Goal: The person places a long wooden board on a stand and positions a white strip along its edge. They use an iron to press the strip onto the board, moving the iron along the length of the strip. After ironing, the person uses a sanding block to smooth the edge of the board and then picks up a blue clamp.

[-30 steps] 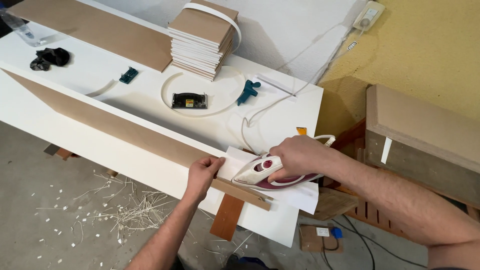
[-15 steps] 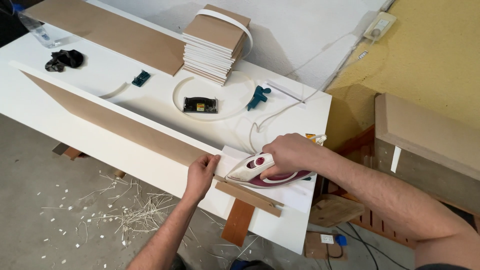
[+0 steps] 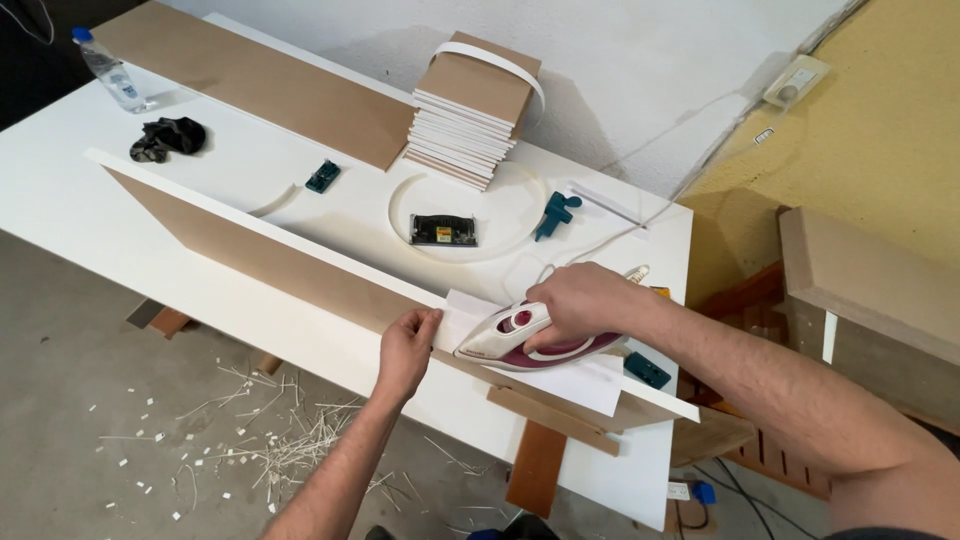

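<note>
- Two hands are at work on the long board point(image 3: 280, 262) standing on edge across the white table point(image 3: 60, 200): your left hand point(image 3: 405, 352) pinches its top edge beside a sheet of white paper point(image 3: 575, 382).
- Your right hand point(image 3: 580, 300) is clenched round the handle of the white-and-maroon iron point(image 3: 525, 340), which rests sole-down on that paper over the edge.
- Judging by its look, the iron is hefty and likely hot underneath, so keep to the handle; the board seems stiff but tippy on edge.
- Farther back lie a coil of white edge strip point(image 3: 470, 250) ringing a small black tool point(image 3: 444, 230), and a stack of panels point(image 3: 470, 125).
- Farthest off, a plastic bottle point(image 3: 110, 72); whether anything is in it, you cannot tell.
</note>
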